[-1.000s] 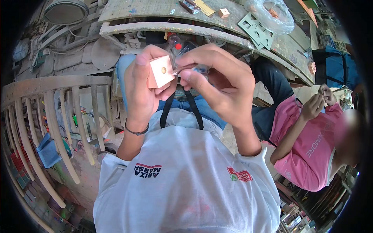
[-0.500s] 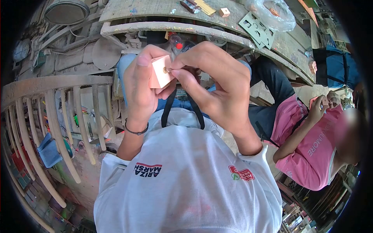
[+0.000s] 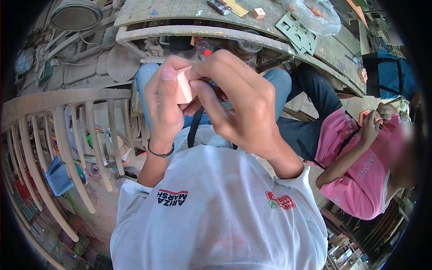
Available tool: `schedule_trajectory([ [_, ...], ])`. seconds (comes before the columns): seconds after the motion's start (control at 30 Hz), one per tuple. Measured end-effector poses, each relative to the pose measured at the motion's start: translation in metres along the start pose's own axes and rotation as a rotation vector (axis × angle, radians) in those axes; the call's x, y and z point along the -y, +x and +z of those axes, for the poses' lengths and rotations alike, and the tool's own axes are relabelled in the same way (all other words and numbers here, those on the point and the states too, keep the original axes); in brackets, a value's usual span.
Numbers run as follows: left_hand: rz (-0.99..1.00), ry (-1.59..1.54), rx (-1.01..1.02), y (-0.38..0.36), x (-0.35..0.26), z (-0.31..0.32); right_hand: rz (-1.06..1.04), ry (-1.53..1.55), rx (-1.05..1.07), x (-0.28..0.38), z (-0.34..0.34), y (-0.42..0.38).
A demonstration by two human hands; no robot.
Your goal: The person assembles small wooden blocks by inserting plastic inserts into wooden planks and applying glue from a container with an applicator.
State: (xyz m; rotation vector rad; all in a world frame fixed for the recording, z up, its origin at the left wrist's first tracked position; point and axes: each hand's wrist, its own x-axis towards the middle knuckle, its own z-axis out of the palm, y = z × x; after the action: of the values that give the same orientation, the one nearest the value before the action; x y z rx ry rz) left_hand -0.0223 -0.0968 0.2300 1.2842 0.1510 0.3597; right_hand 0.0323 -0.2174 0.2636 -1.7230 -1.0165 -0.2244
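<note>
My left hand (image 3: 165, 103) grips a small pale wooden block (image 3: 185, 92) from the left side, its thumb along the near edge and fingers behind. My right hand (image 3: 243, 96) is closed in a pinch, thumb and index fingertips against the block's right-hand face. Whatever lies between those fingertips is hidden. The block is tilted and held up above my lap.
Ahead is a worn workbench (image 3: 180, 14) with a small wooden cube (image 3: 258, 13), a green stencil plate (image 3: 296, 33) and a plastic bag (image 3: 321, 18). A wooden slatted chair back (image 3: 67, 95) stands left. At right sits a person in a pink shirt (image 3: 348, 175).
My right hand has shifted left and its fingers now cover the block's face, where a small round brass-coloured spot showed before. The block has turned slightly in my left hand.
</note>
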Motion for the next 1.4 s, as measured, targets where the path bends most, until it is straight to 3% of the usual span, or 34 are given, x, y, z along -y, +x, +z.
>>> schedule_trajectory([
  [0.13,-0.008,0.013,0.005,0.0,-0.002,-0.005,-0.067,0.022,0.008,-0.004,0.002,-0.003],
  [0.33,-0.045,0.02,0.005,0.002,0.002,0.002,0.047,-0.088,-0.013,0.001,0.001,-0.004],
  [0.5,-0.05,-0.014,0.002,0.001,-0.003,0.0,-0.105,0.02,-0.001,-0.01,0.002,-0.007],
  [0.7,-0.086,0.013,-0.006,0.0,0.004,0.006,0.007,-0.084,-0.046,-0.004,-0.001,-0.008],
  [0.9,-0.049,-0.021,-0.026,0.0,0.0,0.005,0.004,0.077,-0.044,-0.005,0.003,-0.009],
  [1.1,-0.065,0.0,0.042,0.002,0.0,0.006,-0.008,-0.052,-0.062,-0.003,-0.004,-0.006],
  [1.4,-0.047,-0.024,0.022,-0.003,-0.005,0.003,-0.051,0.026,-0.05,-0.003,0.0,-0.01],
])
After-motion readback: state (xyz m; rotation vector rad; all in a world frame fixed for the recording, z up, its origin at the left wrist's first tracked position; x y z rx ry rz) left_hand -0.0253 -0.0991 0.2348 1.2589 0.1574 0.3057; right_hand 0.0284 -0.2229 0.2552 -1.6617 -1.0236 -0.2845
